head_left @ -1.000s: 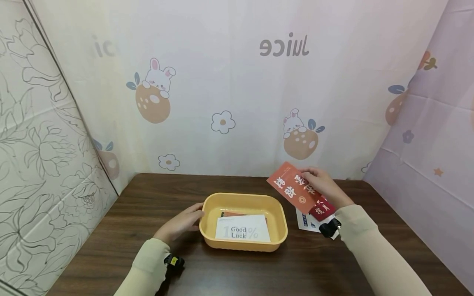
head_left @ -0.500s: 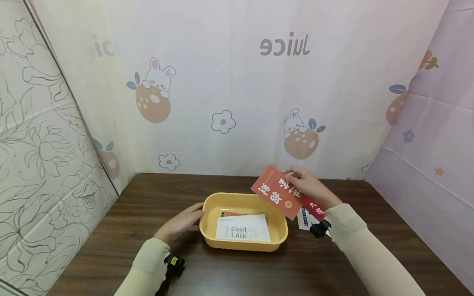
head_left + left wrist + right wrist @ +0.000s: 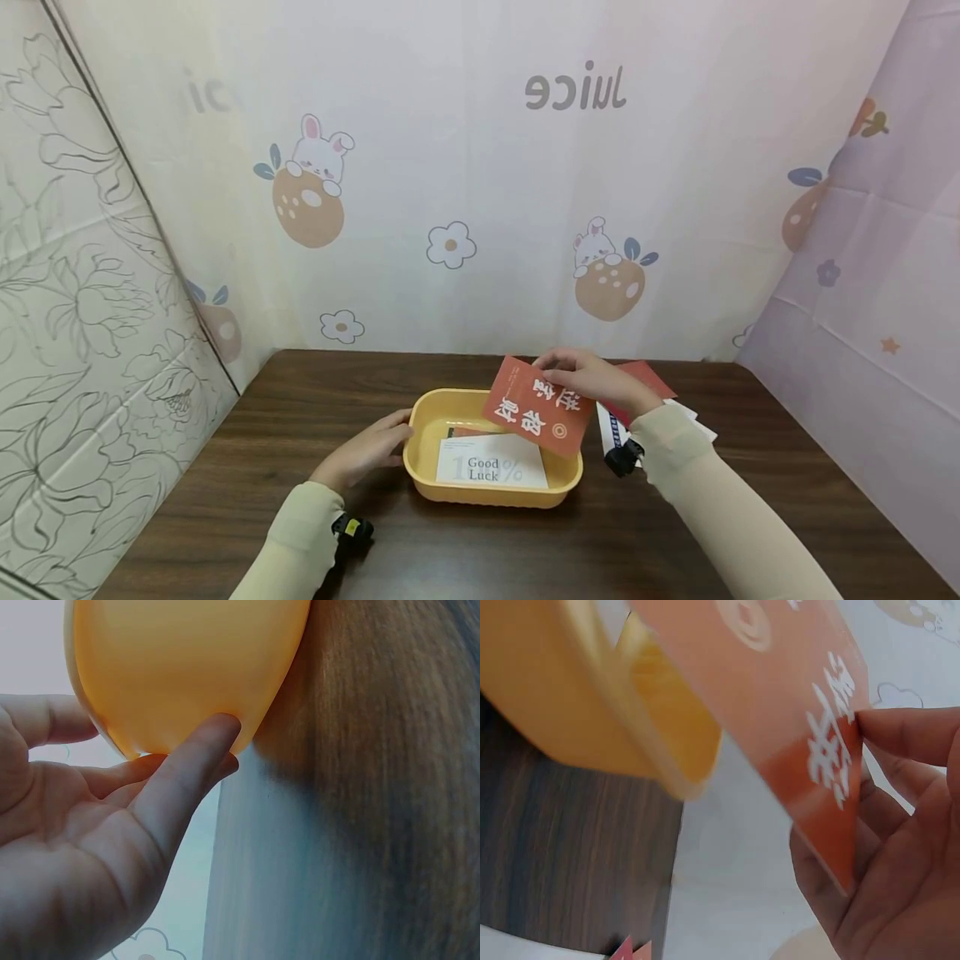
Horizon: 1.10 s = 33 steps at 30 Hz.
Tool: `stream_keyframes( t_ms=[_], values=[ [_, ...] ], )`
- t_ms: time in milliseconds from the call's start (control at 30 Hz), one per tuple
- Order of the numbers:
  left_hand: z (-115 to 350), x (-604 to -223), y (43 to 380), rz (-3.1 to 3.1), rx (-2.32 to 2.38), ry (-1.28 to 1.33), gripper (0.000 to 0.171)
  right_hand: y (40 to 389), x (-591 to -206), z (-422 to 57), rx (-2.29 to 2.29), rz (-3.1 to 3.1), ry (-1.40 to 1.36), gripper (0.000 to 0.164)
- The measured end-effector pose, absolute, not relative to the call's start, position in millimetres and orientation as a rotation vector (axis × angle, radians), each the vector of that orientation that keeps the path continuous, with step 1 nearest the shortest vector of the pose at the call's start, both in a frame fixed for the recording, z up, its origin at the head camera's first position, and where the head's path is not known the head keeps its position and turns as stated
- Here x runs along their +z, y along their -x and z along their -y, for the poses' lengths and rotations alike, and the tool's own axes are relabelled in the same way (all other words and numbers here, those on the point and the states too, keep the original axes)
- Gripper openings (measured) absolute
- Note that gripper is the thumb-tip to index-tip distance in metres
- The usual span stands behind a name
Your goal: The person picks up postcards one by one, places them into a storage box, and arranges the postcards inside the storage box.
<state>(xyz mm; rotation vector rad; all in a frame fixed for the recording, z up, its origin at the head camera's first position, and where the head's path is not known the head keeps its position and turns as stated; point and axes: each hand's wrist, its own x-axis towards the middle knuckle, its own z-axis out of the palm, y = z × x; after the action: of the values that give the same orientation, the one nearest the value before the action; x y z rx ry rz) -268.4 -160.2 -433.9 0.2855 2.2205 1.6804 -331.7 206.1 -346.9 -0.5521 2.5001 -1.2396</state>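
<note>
A yellow plastic basin (image 3: pixel 492 497) stands on the table, and my left hand (image 3: pixel 367 454) holds its left end. In the left wrist view, the thumb and fingers (image 3: pixel 187 765) lie against the basin's outer wall. My right hand (image 3: pixel 592 382) pinches a red card (image 3: pixel 517 398) with white Chinese characters by its upper right edge. The card is tilted and overlaps the basin's right end in the head view. Inside the basin lies a white "Good Luck" card (image 3: pixel 480 454), partly covering an orange-red card (image 3: pixel 468 432).
To the right, partly hidden by my right wrist, lie several more cards, among them a red one (image 3: pixel 647 379) and a white one with blue print (image 3: pixel 611 432). The dark wooden table (image 3: pixel 450 554) meets a printed curtain (image 3: pixel 450 167) at the back.
My right hand has moved left with the red card, bringing it from beside the basin to over its right end. More of the cards at the right show. My left hand stays in place.
</note>
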Motion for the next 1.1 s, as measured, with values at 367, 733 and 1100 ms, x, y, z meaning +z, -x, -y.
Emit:
stream_keyframes(
  t_ms=[367,733,1100],
  values=[
    [159,-435,270,-2.225,1.688,-0.267,0.050,334,-352,-179,-1.061,-2.476,0.640,0.022],
    [157,-434,271,-2.233,1.693,-0.247,0.050,333,-357,-160,-0.996,-2.421,0.615,0.018],
    [159,-434,271,-2.215,1.689,-0.264,0.051,336,-363,-143,-0.858,-2.428,0.686,0.016]
  ],
)
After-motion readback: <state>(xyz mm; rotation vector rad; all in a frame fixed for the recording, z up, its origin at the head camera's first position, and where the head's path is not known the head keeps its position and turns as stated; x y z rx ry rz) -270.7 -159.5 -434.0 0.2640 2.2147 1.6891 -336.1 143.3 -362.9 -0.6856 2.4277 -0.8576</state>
